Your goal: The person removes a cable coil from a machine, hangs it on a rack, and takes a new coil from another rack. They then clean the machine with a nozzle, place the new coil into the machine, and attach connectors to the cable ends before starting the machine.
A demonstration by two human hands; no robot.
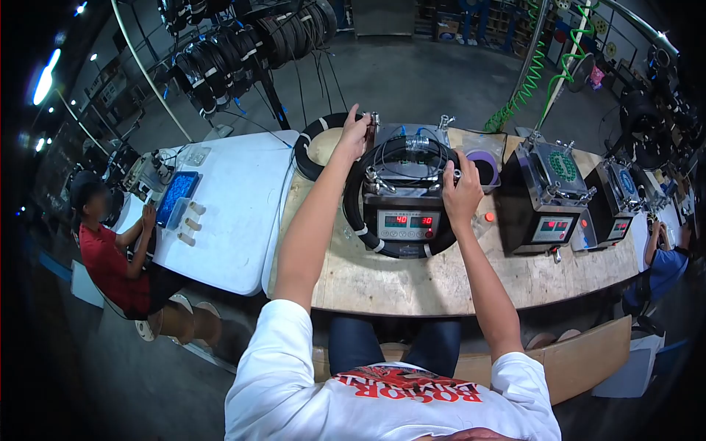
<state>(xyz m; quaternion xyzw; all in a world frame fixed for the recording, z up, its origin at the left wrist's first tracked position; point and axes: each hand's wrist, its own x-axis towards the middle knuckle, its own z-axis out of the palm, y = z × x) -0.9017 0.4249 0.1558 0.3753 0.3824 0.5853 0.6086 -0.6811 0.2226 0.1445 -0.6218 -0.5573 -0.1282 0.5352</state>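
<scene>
I have the left hand at the machine's far left corner, index finger raised and pointing away from the wearer; I cannot tell whether its lower fingers close on anything. I have the right hand at the opposite side, thumb and fingers bent about the right arc of the large black cable coil with white tape bands; I cannot confirm a firm grip.

The coil sits between the hands, around the numeric panel of the black-and-metal box machine. Its open centre faces the wearer. Its long axis runs from the near, lower arc at the machine's front to the far, upper arc over the top. Thinner black loops with a clear-wrapped bundle lie across the upper part. The panel's red digits read 40 and 30.

The machine stands on a plywood bench. A second black coil lies to its left; a purple-rimmed tub and a round red button are to its right. Farther right stand two similar machines. Beyond the bench's left edge, I see a white table with a blue tray and a seated person in red.
</scene>
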